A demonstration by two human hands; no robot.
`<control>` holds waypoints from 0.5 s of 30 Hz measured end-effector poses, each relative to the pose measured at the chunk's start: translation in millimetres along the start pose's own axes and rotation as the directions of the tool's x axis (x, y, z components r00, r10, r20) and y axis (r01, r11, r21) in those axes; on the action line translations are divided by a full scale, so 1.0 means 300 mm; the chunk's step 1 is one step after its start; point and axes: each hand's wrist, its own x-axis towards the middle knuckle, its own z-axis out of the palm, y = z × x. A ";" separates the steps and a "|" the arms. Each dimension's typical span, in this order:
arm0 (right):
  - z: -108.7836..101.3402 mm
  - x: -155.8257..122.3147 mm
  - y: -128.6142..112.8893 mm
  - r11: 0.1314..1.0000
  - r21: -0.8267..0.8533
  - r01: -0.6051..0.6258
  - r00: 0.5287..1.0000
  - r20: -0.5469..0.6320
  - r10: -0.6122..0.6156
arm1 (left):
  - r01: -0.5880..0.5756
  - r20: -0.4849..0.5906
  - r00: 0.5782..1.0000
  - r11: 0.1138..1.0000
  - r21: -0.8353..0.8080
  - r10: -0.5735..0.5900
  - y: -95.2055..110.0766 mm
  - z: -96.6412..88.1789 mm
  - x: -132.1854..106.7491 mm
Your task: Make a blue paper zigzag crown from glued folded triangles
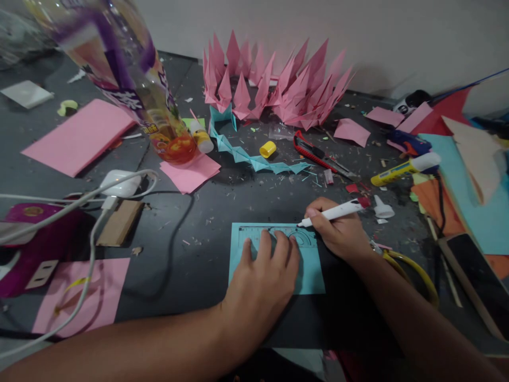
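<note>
A light blue paper sheet [310,276] lies on the dark table near me. On its top edge rests a clear ruler [274,232] with a half-round protractor. My left hand [260,284] lies flat on the ruler and paper, fingers spread, pressing them down. My right hand [342,233] grips a white pen [334,212], its tip touching the paper at the ruler's right end. A red cap sits on the pen's far end.
Pink folded paper spikes [278,85] and a blue folded chain [246,154] lie behind. A tilted plastic bottle [131,74], a red cutter [314,154], a glue stick [401,170], yellow scissors [413,270], white cables [79,207], pink sheets [77,135] and a phone [477,276] surround the work spot.
</note>
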 end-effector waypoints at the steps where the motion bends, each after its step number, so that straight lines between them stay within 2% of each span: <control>1: 0.000 0.000 -0.001 1.000 -0.002 0.001 1.000 -0.001 -0.001 | 0.000 -0.003 1.000 1.000 0.000 0.000 0.000 0.000 0.000; 8: 0.000 0.001 -0.004 0.998 -0.049 0.029 0.999 0.024 -0.028 | -0.003 0.011 1.000 1.000 0.002 0.003 0.003 0.004 -0.003; 15: -0.001 -0.006 -0.003 0.993 -0.097 0.071 0.995 0.079 -0.063 | -0.016 -0.043 0.999 0.999 0.043 0.018 0.009 0.007 0.001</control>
